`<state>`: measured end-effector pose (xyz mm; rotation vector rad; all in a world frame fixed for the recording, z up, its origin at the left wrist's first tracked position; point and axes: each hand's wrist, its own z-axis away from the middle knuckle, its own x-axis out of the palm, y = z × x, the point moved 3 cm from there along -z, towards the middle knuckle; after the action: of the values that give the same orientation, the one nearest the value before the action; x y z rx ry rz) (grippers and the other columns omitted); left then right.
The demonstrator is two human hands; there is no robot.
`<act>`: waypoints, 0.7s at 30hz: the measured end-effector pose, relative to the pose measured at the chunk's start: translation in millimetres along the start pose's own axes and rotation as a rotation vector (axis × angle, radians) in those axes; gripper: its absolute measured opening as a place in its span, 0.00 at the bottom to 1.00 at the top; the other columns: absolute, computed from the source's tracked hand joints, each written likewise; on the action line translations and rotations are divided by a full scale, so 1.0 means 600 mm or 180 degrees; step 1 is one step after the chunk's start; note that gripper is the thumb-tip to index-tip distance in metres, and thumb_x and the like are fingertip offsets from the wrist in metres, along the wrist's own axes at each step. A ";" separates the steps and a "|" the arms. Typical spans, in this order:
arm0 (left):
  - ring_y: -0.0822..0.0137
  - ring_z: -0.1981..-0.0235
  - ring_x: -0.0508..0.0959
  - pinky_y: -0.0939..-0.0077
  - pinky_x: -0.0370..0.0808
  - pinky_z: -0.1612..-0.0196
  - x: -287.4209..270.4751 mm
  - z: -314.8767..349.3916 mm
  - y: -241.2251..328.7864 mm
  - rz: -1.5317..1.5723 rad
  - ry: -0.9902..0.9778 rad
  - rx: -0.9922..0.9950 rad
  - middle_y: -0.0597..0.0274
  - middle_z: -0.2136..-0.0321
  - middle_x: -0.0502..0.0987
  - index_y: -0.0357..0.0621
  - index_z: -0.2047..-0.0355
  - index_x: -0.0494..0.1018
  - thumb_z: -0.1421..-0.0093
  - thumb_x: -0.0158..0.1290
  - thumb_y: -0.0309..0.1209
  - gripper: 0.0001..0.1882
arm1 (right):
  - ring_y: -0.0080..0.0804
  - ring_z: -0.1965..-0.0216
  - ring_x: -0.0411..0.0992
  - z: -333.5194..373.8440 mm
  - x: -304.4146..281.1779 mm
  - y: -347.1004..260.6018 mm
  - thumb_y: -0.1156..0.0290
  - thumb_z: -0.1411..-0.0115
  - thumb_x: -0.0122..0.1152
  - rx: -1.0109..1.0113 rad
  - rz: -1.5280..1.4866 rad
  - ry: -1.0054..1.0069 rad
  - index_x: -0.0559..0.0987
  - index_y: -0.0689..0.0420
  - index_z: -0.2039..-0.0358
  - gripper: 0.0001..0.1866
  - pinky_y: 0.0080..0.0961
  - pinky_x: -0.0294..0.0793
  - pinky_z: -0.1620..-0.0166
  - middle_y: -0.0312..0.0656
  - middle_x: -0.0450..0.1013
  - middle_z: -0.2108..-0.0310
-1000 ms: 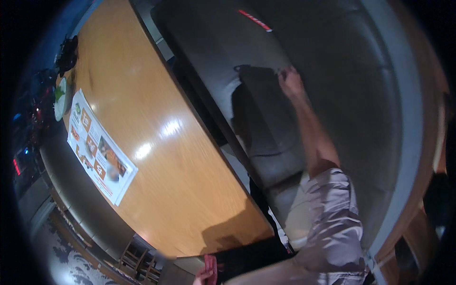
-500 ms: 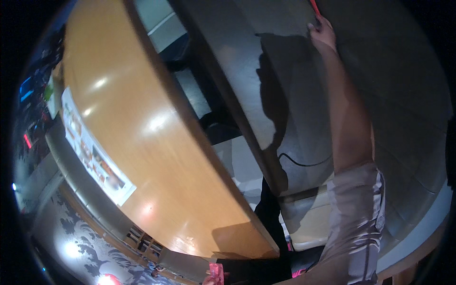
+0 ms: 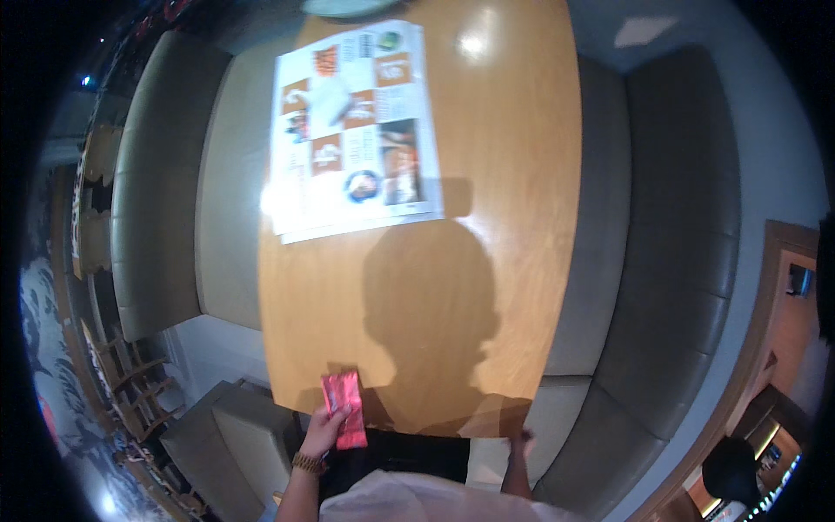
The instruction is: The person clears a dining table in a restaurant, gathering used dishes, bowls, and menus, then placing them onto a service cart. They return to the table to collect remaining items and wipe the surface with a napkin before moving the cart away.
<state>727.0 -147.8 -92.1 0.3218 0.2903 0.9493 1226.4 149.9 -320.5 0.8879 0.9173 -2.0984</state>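
At the near left end of the table (image 3: 539, 287), my left hand (image 3: 324, 429) is closed on a pinkish-red flat packet (image 3: 354, 424). The packet points upward, its upper part over the table's near edge. A patterned bracelet or watch band (image 3: 310, 463) circles that wrist. My right hand (image 3: 522, 441) hangs low at the near right corner of the table, beside the bench. It is small, dim and blurred there, so its fingers and anything in them cannot be made out.
Printed menu sheets (image 3: 348, 217) lie on the table's far left part, with a pale round dish (image 3: 348, 7) beyond. Padded benches (image 3: 156, 191) (image 3: 670, 244) flank both sides. A separate padded seat (image 3: 243, 435) stands near left. My head's shadow falls across the tabletop.
My view has swung from the bench side to face along the table. My right arm has come back from reaching over the bench with a red thing. The packet has come further into view.
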 end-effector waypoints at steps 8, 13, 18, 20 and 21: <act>0.83 0.71 0.72 0.80 0.72 0.68 -0.210 -0.143 0.089 -0.0341 -0.1243 0.1785 0.73 0.73 0.77 0.38 0.61 0.77 0.30 0.52 0.39 0.15 | 0.38 0.76 0.75 0.403 -0.058 0.089 0.67 0.43 0.64 0.1107 -0.0686 -0.0256 0.77 0.64 0.62 0.13 0.37 0.76 0.71 0.48 0.76 0.70; 0.77 0.65 0.76 0.75 0.75 0.59 -0.342 -0.071 0.186 -0.0381 -0.1518 0.2081 0.64 0.67 0.80 0.36 0.55 0.75 0.31 0.51 0.34 0.13 | 0.31 0.83 0.70 0.595 0.046 -0.153 0.70 0.37 0.54 0.0731 -0.1524 0.2086 0.74 0.64 0.61 0.10 0.25 0.67 0.82 0.43 0.73 0.79; 0.64 0.61 0.81 0.66 0.76 0.56 -0.366 -0.065 0.187 -0.0831 -0.1249 0.2947 0.53 0.62 0.82 0.34 0.52 0.73 0.34 0.51 0.32 0.14 | 0.25 0.68 0.74 0.766 0.113 -0.460 0.66 0.33 0.56 -0.1455 -0.2491 0.1905 0.76 0.65 0.48 0.18 0.20 0.78 0.72 0.42 0.77 0.61; 0.64 0.62 0.81 0.65 0.76 0.56 -0.340 -0.070 0.192 -0.0867 -0.1475 0.2648 0.55 0.63 0.82 0.34 0.53 0.73 0.34 0.50 0.30 0.13 | 0.20 0.70 0.72 0.796 0.174 -0.498 0.69 0.33 0.57 -0.1972 -0.2750 0.1052 0.78 0.61 0.47 0.16 0.18 0.74 0.69 0.37 0.77 0.61; 0.66 0.64 0.80 0.67 0.76 0.57 -0.327 -0.072 0.192 -0.0695 -0.1747 0.2505 0.58 0.63 0.81 0.36 0.53 0.74 0.33 0.49 0.31 0.13 | 0.20 0.71 0.73 0.870 0.191 -0.549 0.73 0.36 0.59 -0.2306 -0.2303 0.0905 0.82 0.59 0.52 0.13 0.18 0.75 0.69 0.37 0.77 0.63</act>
<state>516.9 -242.1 -66.8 1.2227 0.1749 0.4649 744.3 -125.9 -27.3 0.4935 2.2232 -1.9180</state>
